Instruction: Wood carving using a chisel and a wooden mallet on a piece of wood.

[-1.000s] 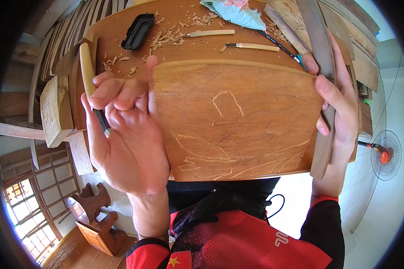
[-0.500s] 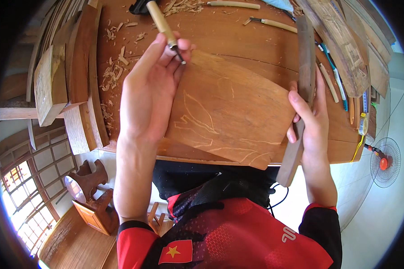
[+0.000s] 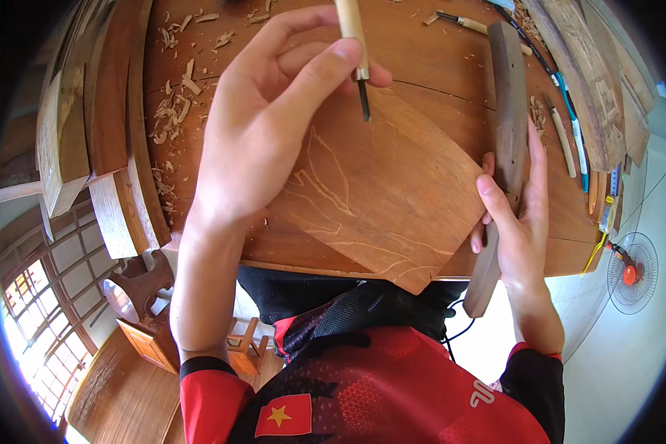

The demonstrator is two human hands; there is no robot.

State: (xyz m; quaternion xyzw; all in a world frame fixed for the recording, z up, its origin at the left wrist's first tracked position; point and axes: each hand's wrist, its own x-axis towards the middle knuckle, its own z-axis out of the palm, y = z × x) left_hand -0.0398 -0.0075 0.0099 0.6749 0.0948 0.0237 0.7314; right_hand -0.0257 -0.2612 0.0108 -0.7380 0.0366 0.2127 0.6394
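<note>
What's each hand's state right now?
Left hand: closed, holding the carving tool.
Right hand: closed around the dark wooden bar.

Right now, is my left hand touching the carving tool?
Touching: the head view shows the left hand holding the carving tool, thumb against its pale handle.

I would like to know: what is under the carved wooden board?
The brown table shows around the board, whose near corner overlaps the table's edge. Whatever lies directly beneath is covered, so I cannot tell.
</note>
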